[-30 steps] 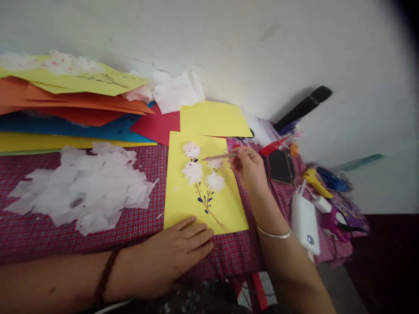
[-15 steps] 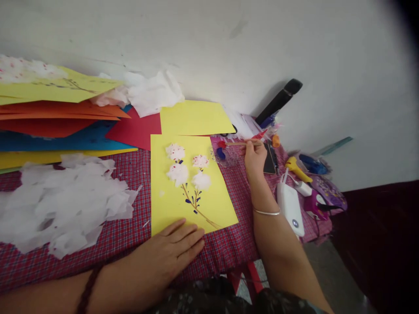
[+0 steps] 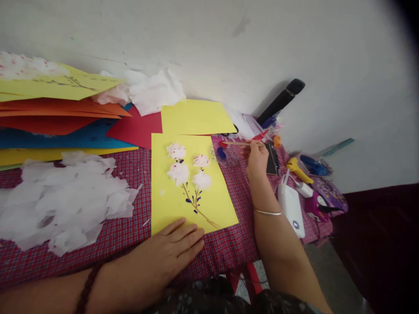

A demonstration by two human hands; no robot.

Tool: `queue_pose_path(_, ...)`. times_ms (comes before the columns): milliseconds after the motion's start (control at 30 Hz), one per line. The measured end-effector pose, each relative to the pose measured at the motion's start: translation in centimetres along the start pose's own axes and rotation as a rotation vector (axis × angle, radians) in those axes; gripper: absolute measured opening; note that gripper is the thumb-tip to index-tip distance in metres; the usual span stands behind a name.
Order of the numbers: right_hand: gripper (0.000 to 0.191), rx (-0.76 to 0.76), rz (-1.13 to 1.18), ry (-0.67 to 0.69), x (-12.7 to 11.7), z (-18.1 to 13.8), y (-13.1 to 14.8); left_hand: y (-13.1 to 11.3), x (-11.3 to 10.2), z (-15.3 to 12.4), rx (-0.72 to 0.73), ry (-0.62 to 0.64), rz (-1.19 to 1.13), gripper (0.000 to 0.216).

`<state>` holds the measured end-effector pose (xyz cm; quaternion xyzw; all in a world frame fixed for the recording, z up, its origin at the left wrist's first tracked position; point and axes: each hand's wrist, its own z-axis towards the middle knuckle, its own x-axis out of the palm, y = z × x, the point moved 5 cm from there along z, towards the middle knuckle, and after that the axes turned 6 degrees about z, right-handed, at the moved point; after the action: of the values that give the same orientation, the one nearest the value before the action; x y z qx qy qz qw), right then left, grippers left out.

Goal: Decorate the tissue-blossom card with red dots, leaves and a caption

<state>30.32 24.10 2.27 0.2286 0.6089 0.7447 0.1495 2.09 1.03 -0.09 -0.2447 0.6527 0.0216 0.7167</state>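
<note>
My left hand point(image 3: 175, 248) lies flat with fingers stretched out on the lower edge of a yellow sheet point(image 3: 163, 200). On that sheet are white tissue blossoms point(image 3: 178, 173), some dotted red, above a brown branch point(image 3: 207, 219) with dark blue marks. My right hand point(image 3: 257, 157) pinches a thin wooden stick point(image 3: 234, 143), held nearly level. Its tip is over the red paint on a clear plastic palette point(image 3: 232, 159), beside a blob of blue paint point(image 3: 221, 152).
Torn white tissue pieces point(image 3: 72, 200) cover the checked cloth at left. Behind them are stacked coloured sheets point(image 3: 59, 113) and crumpled tissue point(image 3: 157, 91). A blank yellow sheet point(image 3: 196, 117) lies at the back. A white power bank point(image 3: 290, 207) and a yellow-handled tool point(image 3: 299, 170) lie right.
The stick's tip has shifted slightly at the red paint, and my right hand has moved a little with it. My left hand stays flat on the sheet.
</note>
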Motion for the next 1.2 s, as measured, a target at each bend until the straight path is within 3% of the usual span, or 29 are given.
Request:
queue_pose_path(200,0.014,0.257,0.176,0.135,1.7,-1.7,-0.1,0.0,-0.7,0.2,-0.027,-0.017,-0.061,0.071)
queue_pose_path(467,0.024,0.274,0.092,0.453,6.0,-7.1,0.1,0.0,-1.9,0.3,-0.004,-0.026,-0.032,0.072)
queue_pose_path(1200,0.029,0.292,0.032,0.478,6.9,-7.8,-0.5,0.0,-1.9,0.4,-0.015,-0.026,-0.067,0.074)
